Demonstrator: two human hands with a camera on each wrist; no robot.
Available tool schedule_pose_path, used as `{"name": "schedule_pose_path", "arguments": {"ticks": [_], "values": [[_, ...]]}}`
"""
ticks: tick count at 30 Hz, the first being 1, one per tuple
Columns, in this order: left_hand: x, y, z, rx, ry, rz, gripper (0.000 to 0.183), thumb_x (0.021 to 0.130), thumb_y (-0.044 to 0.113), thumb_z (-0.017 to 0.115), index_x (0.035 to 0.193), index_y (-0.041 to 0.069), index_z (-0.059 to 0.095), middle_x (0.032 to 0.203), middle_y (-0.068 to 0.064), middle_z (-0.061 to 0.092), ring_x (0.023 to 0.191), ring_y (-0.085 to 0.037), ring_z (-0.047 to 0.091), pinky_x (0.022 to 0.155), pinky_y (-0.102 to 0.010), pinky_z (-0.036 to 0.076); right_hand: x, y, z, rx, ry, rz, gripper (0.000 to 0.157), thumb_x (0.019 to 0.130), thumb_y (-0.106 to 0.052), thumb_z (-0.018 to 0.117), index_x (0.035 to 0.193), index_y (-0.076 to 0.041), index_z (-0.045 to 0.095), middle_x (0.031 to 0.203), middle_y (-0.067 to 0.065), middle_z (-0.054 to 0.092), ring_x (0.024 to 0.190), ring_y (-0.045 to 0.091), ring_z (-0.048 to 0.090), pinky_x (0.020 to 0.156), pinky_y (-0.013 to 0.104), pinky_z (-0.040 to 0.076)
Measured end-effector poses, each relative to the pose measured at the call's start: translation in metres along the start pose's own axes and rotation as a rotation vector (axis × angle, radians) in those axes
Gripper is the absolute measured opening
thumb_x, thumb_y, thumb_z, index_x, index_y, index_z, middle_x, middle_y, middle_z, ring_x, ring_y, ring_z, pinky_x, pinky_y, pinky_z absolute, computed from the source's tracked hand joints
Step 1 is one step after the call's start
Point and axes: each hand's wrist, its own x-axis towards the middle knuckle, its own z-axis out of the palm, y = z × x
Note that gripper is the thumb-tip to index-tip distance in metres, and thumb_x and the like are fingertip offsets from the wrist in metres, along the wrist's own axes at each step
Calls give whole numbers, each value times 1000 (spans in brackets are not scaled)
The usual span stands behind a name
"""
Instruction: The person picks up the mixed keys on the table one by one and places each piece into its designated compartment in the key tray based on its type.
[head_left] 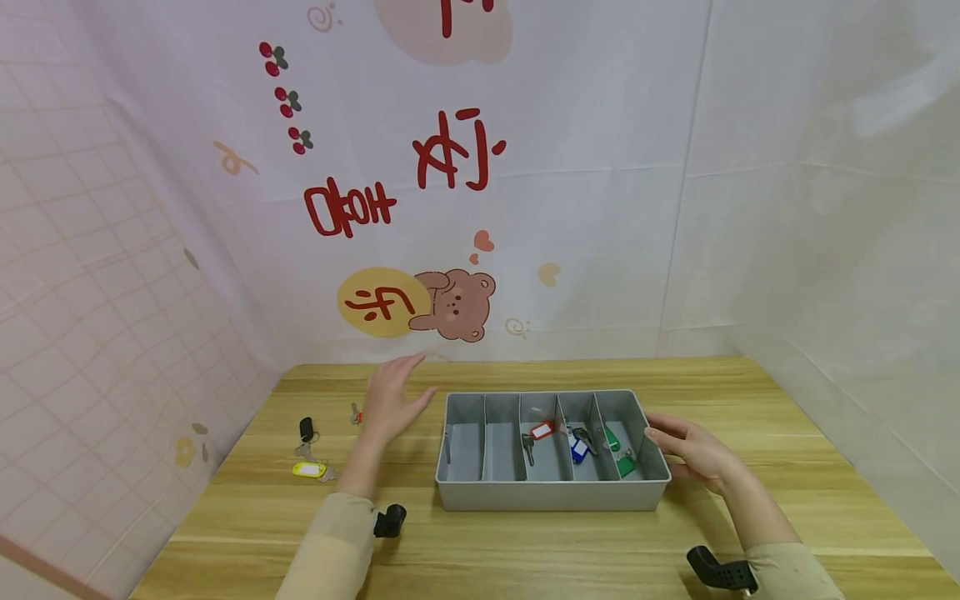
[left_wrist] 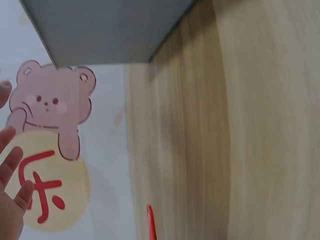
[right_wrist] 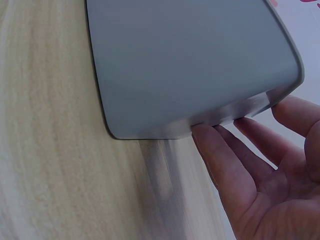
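Note:
My left hand (head_left: 392, 402) is raised left of the grey divided tray (head_left: 555, 497), with its fingers spread and nothing between them; its fingers show at the left edge of the left wrist view. My right hand (head_left: 697, 454) touches the tray's right end, with fairly straight fingers against the outer wall and the thumb at the rim. Inside the tray, a key with a red tag (head_left: 542, 430) lies in the middle compartment. Keys with a blue tag (head_left: 579, 451) lie in the compartment to its right, and green tags (head_left: 626, 465) are in the rightmost one.
Left of the left hand, a black key fob (head_left: 306, 429) and a key with a yellow tag (head_left: 308, 470) lie on the wooden table (head_left: 540, 554). A key (head_left: 355, 412) with a red part lies partly behind the hand. A printed cloth (head_left: 592, 167) hangs behind the table.

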Motion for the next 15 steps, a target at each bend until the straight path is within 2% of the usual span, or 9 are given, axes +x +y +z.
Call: {"name": "schedule_pose_path", "arguments": {"ticks": [6, 10, 15], "values": [[-6, -14, -7, 25, -47, -96, 60, 80, 20, 84, 134, 8, 60, 132, -15, 61, 122, -37, 52, 101, -60, 36, -1, 1, -1, 6, -8, -6, 72, 104, -24, 53, 151, 14, 14, 149, 29, 34, 116, 16, 55, 91, 41, 52], [-11, -23, -13, 21, -74, -167, 62, 81, 22, 83, 136, 7, 59, 133, -16, 60, 123, -39, 52, 100, -62, 36, -1, 0, 0, 14, 2, -1, 72, 104, -23, 53, 151, 14, 14, 148, 30, 34, 115, 17, 57, 91, 41, 52], [-17, -37, -19, -47, -47, -215, 62, 81, 19, 83, 135, 2, 58, 130, -20, 61, 118, -41, 53, 100, -59, 37, -1, -1, 1, 14, 7, 3, 70, 105, -23, 52, 152, 13, 14, 149, 32, 32, 116, 18, 56, 91, 41, 53]]}}
